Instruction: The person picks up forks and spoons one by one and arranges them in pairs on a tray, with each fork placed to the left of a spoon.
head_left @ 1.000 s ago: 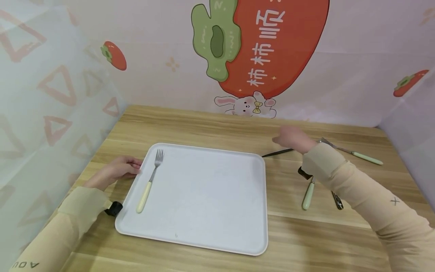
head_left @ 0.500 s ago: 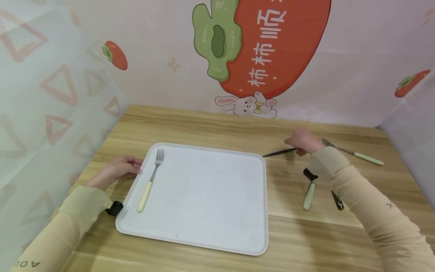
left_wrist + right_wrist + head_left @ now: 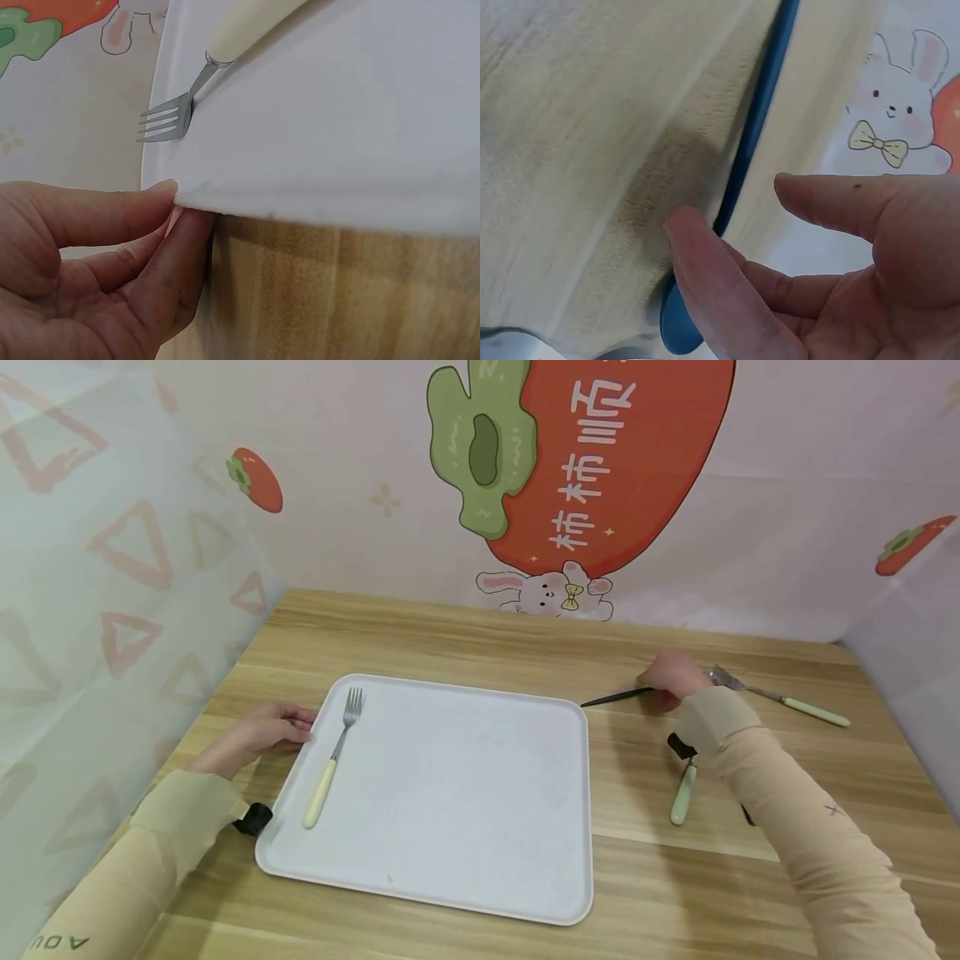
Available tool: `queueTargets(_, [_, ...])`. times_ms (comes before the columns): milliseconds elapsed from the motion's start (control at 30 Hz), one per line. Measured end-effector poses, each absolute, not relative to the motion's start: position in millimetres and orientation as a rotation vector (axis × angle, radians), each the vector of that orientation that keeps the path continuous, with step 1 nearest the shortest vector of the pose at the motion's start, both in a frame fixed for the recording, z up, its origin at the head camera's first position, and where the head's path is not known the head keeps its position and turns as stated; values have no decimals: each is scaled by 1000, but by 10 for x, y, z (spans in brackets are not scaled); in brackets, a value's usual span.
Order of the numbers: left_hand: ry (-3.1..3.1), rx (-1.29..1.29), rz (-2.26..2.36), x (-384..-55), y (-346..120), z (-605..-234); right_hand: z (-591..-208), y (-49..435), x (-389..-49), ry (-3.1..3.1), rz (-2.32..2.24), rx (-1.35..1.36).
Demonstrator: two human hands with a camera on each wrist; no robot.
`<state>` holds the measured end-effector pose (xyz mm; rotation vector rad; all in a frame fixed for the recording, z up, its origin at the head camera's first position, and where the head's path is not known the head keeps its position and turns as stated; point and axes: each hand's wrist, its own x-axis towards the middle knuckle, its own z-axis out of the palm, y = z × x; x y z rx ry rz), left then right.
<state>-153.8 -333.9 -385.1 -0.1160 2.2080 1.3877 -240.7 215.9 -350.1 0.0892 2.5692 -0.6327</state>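
Observation:
A white rectangular tray (image 3: pixel 465 793) lies on the wooden table. My left hand (image 3: pixel 262 735) pinches its left rim, thumb on top and fingers beneath, as the left wrist view shows. On the tray's left side rests a fork (image 3: pixel 169 120) with a cream handle. Beyond the tray's far right corner lies a dark spoon (image 3: pixel 754 124), which looks blue in the right wrist view. Over the spoon is my right hand (image 3: pixel 675 678), its thumb and forefinger apart on either side of the handle. One finger hides part of the spoon's neck and bowl.
A green-handled fork (image 3: pixel 813 712) lies to the far right. Nearer, a green handle (image 3: pixel 683 795) shows beside the right sleeve, its head hidden. A dark handle tip (image 3: pixel 748 815) peeks out by the forearm. A printed backdrop (image 3: pixel 360 527) stands behind the table.
My right hand has moved right and down along the dark spoon, closer to the table. The left hand and the tray have stayed put.

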Motion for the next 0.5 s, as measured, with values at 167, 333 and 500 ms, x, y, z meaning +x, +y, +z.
queueTargets(167, [2209, -114, 1387, -1532, -3329, -3837, -3538, 2130, -2381, 2637, -482, 40])
queueTargets(333, [2208, -113, 1394, -1533, -3334, -3845, -3553, 2115, -2391, 2681, -379, -22])
queueTargets(500, [2204, -110, 1401, -1534, -3340, -3853, -3549, 2106, -2415, 2697, -339, -55])
